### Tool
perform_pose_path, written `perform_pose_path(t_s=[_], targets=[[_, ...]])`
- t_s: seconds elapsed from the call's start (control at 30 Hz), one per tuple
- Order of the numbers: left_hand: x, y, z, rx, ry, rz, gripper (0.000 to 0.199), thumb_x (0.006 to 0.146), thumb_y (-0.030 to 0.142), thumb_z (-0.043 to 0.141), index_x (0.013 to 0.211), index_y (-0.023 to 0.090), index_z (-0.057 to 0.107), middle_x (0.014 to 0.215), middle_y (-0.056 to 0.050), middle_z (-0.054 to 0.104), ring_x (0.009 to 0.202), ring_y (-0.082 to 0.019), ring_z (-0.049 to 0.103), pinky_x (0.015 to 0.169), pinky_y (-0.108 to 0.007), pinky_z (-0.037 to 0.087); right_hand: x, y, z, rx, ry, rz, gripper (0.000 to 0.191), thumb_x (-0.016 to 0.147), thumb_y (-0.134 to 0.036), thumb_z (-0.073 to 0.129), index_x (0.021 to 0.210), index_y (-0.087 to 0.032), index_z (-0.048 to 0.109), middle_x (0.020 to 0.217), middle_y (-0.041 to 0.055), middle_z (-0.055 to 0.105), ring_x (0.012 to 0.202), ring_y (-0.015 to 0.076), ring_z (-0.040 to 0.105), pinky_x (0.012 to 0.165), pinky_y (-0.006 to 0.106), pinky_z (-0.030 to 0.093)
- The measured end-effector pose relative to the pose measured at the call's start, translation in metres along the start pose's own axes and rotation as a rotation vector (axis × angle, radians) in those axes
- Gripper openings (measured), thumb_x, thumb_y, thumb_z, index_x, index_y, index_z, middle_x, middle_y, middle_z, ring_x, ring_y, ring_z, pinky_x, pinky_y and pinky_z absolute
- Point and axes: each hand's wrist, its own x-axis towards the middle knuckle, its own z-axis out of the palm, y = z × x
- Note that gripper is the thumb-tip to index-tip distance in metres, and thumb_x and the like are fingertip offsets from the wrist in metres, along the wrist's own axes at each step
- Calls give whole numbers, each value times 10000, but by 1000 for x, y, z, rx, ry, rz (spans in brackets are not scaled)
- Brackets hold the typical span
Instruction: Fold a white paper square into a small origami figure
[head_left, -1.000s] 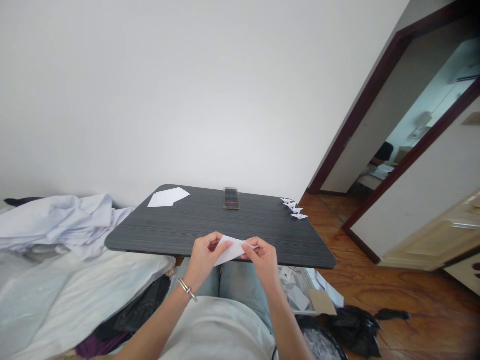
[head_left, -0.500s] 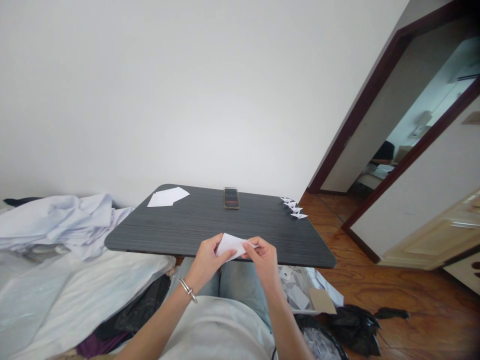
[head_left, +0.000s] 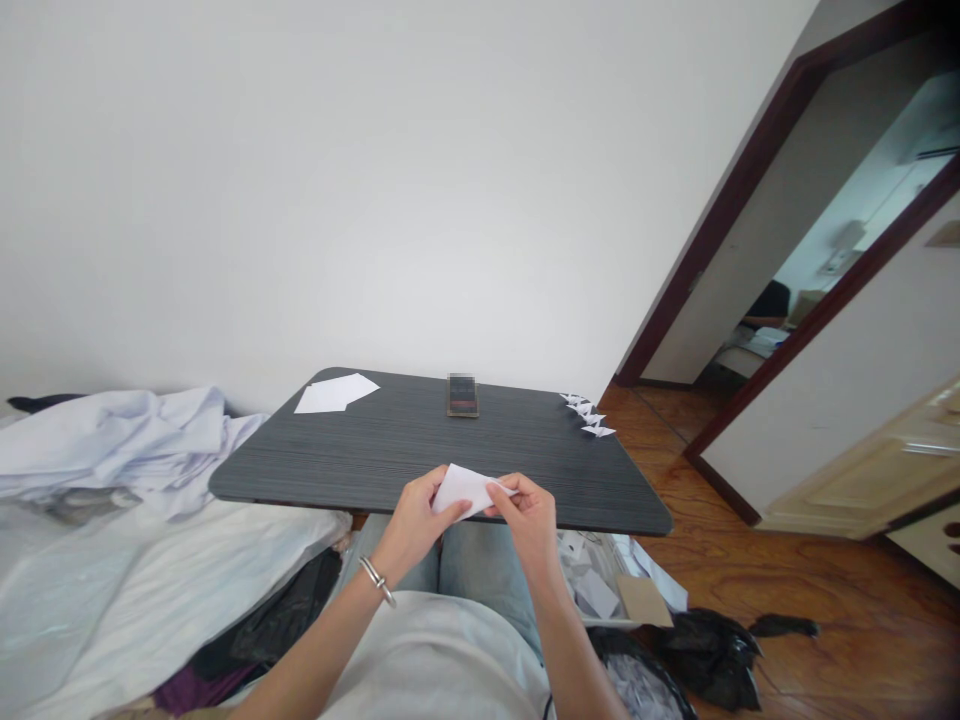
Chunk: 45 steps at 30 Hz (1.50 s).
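My left hand [head_left: 412, 522] and my right hand [head_left: 526, 517] pinch a folded piece of white paper [head_left: 469, 490] between their fingers, just above the near edge of a dark grey woodgrain table [head_left: 300, 460]. The paper forms a rough triangle, and my fingers hide part of it. A silver bangle [head_left: 377, 582] circles my left wrist. At the table's far right edge sits a row of small folded white paper pieces [head_left: 590, 414]. Two white paper sheets [head_left: 334, 394] lie at the far left, and a smartphone [head_left: 463, 396] lies at the far middle.
Crumpled white cloth [head_left: 112, 445] and bedding [head_left: 150, 570] fill the left. Below the table's right side are a box with paper scraps [head_left: 589, 580] and black plastic bags [head_left: 709, 655] on a wooden floor [head_left: 825, 590]. A person sits beyond the doorway [head_left: 757, 325].
The paper has turned from a slanted position to a flatter one, its wide part now higher between my hands. My left hand has shifted slightly up and right.
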Motion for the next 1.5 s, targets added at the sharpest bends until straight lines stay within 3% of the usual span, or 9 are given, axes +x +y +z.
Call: perform_pose_path(t_s=[0.47, 0.57, 0.73, 1.3, 1.5], targets=[[-2, 3, 0, 43, -2, 15, 79, 692, 209, 545, 741, 147, 557, 644, 16, 549, 587, -124, 469, 531, -196, 337, -2, -5, 2, -42, 18, -20, 181, 689, -290, 635, 609, -146, 560, 568, -12, 556, 488, 107, 542, 483, 228, 494], [-2, 0, 1, 24, -10, 8, 90, 701, 214, 541, 754, 142, 548, 650, 12, 544, 592, -124, 474, 530, -196, 344, -2, -4, 2, -11, 47, -25, 164, 669, -284, 655, 692, -163, 545, 562, -27, 559, 485, 107, 550, 467, 217, 503], [-1, -5, 3, -1, 4, 4, 121, 694, 222, 556, 777, 134, 550, 677, 4, 555, 615, -127, 486, 541, -196, 363, 1, -3, 1, 84, 81, -67, 323, 610, -268, 699, 857, -190, 506, 577, -50, 589, 466, 105, 564, 433, 203, 513], [2, -13, 5, -443, -144, -147, 270, 657, 214, 633, 879, 130, 506, 775, -25, 596, 666, -135, 548, 550, -218, 441, 9, -1, -12, 96, 104, -39, 186, 591, -213, 717, 681, -151, 566, 445, -58, 564, 368, 69, 510, 367, 151, 446], [3, -12, 3, -511, -121, -193, 285, 638, 227, 657, 866, 135, 512, 748, -9, 586, 626, -116, 534, 509, -200, 436, 9, -2, -16, 159, 16, 30, 219, 573, -248, 718, 752, -150, 640, 577, -10, 639, 471, 98, 574, 429, 182, 489]])
